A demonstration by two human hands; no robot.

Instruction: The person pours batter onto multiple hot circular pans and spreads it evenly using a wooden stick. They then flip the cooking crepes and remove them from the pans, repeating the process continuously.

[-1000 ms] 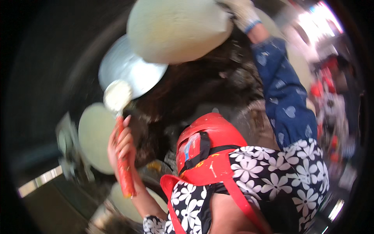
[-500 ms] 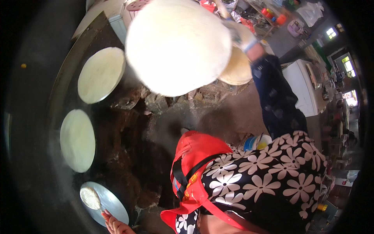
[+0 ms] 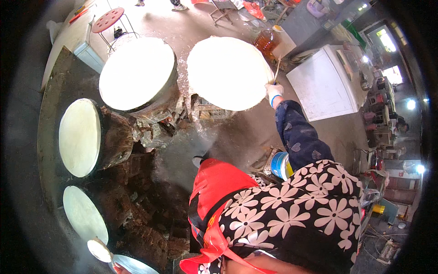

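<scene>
At the lower left, my left hand (image 3: 120, 269), mostly cut off by the picture's edge, grips a ladle (image 3: 99, 250) coated with white batter. The ladle is between a bare metal round griddle (image 3: 136, 265) and a griddle with a pale batter sheet (image 3: 85, 214). My gloved right hand (image 3: 274, 91) is closed around a thin tan stick (image 3: 277, 70), at the right edge of a big round white pancake (image 3: 230, 74). That pancake lies flat; overexposure hides its surface. Two more round pancakes, one far (image 3: 138, 73) and one nearer (image 3: 79, 138), lie on griddles along the left.
A dark stove ledge (image 3: 49, 150) runs behind the griddles. Beyond them stand a red round stool (image 3: 108, 20) and a white cabinet (image 3: 89, 55). A white appliance (image 3: 321, 84) stands to the right. Close to my body is a blue and white bucket (image 3: 279, 165).
The big pancake, raised in the air by my right hand before, now lies flat at the far side. My view has shifted, and the ladle sits lower in the picture, still in my left hand.
</scene>
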